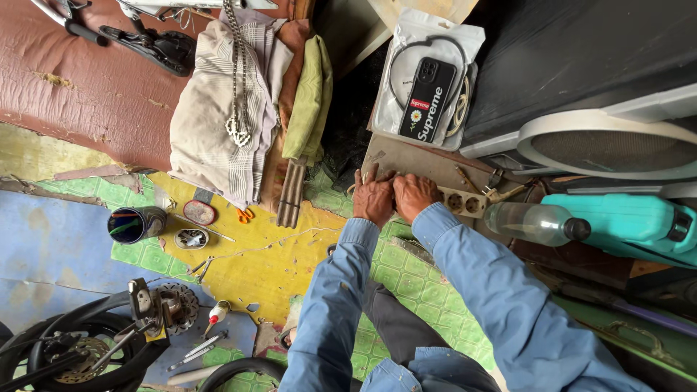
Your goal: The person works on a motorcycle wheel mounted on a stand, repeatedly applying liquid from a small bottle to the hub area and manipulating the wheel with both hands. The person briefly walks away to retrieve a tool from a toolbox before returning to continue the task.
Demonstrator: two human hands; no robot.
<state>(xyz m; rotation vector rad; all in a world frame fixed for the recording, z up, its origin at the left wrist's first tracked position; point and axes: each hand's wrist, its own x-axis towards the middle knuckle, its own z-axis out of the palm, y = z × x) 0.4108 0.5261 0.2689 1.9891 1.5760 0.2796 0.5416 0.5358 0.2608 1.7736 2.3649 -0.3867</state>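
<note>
Both hands (393,196) on power strip (459,201)

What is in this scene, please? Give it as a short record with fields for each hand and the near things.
Left hand: left hand rests on the end of the beige power strip
Right hand: right hand lies beside it, on the same strip
Grip: hidden under the palms, cannot tell
Right of strip: clear plastic bottle lying on its side, teal canister
Above strip: phone case in a clear bag
Far left: cup of tools, motorcycle wheel
Floor: green patterned mat
</note>
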